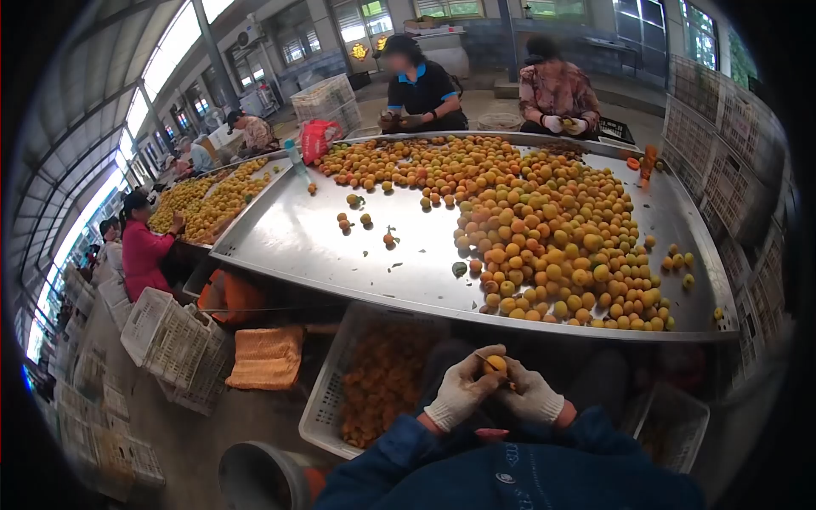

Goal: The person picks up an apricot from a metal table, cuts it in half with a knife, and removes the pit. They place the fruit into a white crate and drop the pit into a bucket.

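Observation:
My left hand (463, 391), in a white knit glove, is closed around an orange-yellow apricot (495, 365) just below the near edge of the metal table. My right hand (530, 396), gloved the same way, is closed close against the fruit. Something small and dark shows at its fingertips, too small to name. Below and left of my hands stands a white plastic crate (321, 416) partly filled with orange-brown fruit pieces (378, 374). A large heap of whole apricots (544, 229) lies on the table above my hands.
The metal table (331, 246) has a raised rim. Two people sit across it, hands at work; others are at a second table on the left. Stacked crates (174, 340), an orange cloth (265, 357), a bucket (259, 476) and another crate (680, 416) surround my seat.

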Tool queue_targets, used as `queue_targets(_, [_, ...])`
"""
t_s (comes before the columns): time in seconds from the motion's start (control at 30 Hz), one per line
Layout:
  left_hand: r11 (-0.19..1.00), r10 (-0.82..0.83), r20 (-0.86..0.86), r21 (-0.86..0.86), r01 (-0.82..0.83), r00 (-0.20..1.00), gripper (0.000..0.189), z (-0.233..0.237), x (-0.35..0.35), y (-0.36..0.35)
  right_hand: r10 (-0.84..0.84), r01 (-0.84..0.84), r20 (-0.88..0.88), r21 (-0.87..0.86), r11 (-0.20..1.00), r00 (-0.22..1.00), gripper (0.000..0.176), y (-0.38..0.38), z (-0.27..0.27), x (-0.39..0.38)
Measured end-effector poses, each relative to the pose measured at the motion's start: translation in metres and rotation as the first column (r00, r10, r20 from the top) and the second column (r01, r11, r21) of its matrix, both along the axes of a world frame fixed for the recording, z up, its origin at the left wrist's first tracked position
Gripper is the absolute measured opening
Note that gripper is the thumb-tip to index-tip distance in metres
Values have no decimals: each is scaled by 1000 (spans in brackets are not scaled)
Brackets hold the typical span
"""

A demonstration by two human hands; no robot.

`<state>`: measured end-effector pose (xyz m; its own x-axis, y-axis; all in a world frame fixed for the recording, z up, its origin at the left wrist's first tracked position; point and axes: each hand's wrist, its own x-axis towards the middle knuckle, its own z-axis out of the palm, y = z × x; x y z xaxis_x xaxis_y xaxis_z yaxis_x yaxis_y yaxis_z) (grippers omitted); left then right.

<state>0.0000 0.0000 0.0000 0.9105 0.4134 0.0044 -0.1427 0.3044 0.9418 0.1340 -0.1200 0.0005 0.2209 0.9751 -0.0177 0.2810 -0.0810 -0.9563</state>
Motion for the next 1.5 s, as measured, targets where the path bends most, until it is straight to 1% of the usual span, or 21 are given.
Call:
queue_targets(0.07, [999, 40, 0, 8, -40, 999, 50, 4, -2, 1, -28, 35, 151, -42, 999, 988, 67, 2, 6, -3])
queue_targets(0.23, [996, 89, 49, -11, -88, 995, 50, -5, 6, -3, -50, 72, 279, -70, 995, 959, 61, -1, 18, 2])
queue_targets(0.3, [973, 204, 35, 106, -207, 978, 47, -11, 9, -1, -20, 110, 336, -252, 961, 942, 55, -2, 25, 2])
queue_targets(0.33, [972, 208, 29, 102, -210, 978, 46, -13, 9, -1, -55, 148, 386, -217, 965, 921, 44, -3, 18, 1])
queue_targets(0.37, [976, 195, 16, 98, -195, 981, 46, -14, 9, -1, -65, 159, 375, -225, 961, 925, 44, -3, 13, 1])
queue_targets(0.43, [972, 218, 75, 78, -223, 973, 47, -8, 10, 1, -89, 156, 531, -82, 984, 843, 30, -7, 8, 3])
queue_targets(0.47, [976, 208, 96, 48, -213, 973, 44, -6, 9, 3, -183, 172, 555, 73, 982, 811, 22, -9, 11, 1])
queue_targets(0.5, [954, 267, 25, 131, -268, 963, 41, 2, 10, 4, -240, 181, 542, 160, 970, 806, 22, -10, 14, 1])
queue_targets(0.57, [962, 268, 76, 34, -271, 960, 37, -5, 9, 9, -373, 290, 379, 259, 921, 847, 15, -12, 26, 4])
queue_targets(0.6, [959, 262, 13, 108, -262, 965, 38, -1, 8, 9, -436, 304, 378, 360, 882, 817, 15, -9, 31, 9])
queue_targets(0.67, [973, 215, 30, 73, -217, 976, 37, 4, 16, -3, -529, 325, 390, 478, 816, 754, 15, -2, 38, 17])
queue_targets(0.7, [982, 180, 55, 46, -182, 982, 37, 5, 20, -8, -562, 330, 341, 542, 773, 754, 24, 6, 35, 22])
queue_targets(0.77, [979, 135, 82, 146, -146, 987, 38, -4, 29, -16, -607, 330, 324, 610, 720, 726, 27, 18, 35, 22])
queue_targets(0.9, [980, 200, 57, -10, -200, 978, 44, -34, 43, -29, -607, 363, 337, 563, 742, 719, 21, 18, 35, 18])
queue_targets(0.97, [974, 214, 140, -105, -200, 967, 46, -39, 46, -36, -662, 337, 317, 666, 665, 679, 22, 19, 33, 19])
queue_targets(1.07, [967, 217, 116, -161, -198, 969, 45, -28, 44, -46, -684, 377, 284, 664, 646, 672, 24, 23, 24, 17])
queue_targets(1.2, [979, 205, 157, -34, -202, 966, 46, -31, 43, -48, -693, 373, 278, 681, 630, 665, 25, 24, 27, 16])
queue_targets(1.37, [969, 240, 149, -103, -226, 959, 48, -31, 46, -51, -669, 352, 280, 678, 646, 688, 23, 22, 24, 19])
queue_targets(1.43, [976, 197, 36, 87, -200, 980, 45, -28, 46, -49, -666, 345, 302, 670, 658, 682, 21, 21, 23, 18])
queue_targets(1.47, [977, 194, 34, 86, -197, 980, 45, -26, 46, -51, -667, 348, 301, 669, 657, 681, 21, 19, 24, 19])
queue_targets(1.5, [969, 141, 75, -217, -122, 987, 45, -14, 46, -54, -657, 328, 340, 659, 677, 673, 20, 17, 27, 19])
